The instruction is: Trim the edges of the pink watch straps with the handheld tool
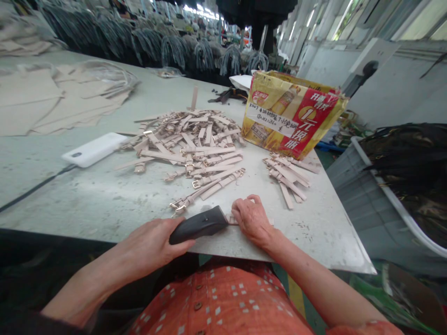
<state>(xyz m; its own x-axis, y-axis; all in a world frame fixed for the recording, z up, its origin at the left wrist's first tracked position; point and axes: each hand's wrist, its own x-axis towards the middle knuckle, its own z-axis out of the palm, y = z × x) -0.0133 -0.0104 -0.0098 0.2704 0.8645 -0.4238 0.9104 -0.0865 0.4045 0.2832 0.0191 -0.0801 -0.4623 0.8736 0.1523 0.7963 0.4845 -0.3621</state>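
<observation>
The left hand (pixel 153 244) is clenched around a black, wedge-shaped handheld tool (pixel 199 224) at the near edge of the grey worktable (pixel 87 204). The tool's long axis runs nearly parallel to that edge, rising slightly to the right; its narrow end points right and meets a beige leather strap (pixel 233 219) lying flat on the table. The right hand (pixel 252 219) presses down on this strap with curled fingers, grasping nothing else; most of the strap is hidden beneath it.

Both hands work just inside the table's front edge. Bare surface lies to the left of the left hand and between the hands and a large loose pile of beige buckled straps (pixel 190 144) farther back. A smaller stack of beige straps (pixel 288 176) sits to the right, near the table's right edge. A yellow-and-red cardboard box (pixel 291 114) stands behind that stack. A white rectangular device (pixel 93 149) lies well to the left.
</observation>
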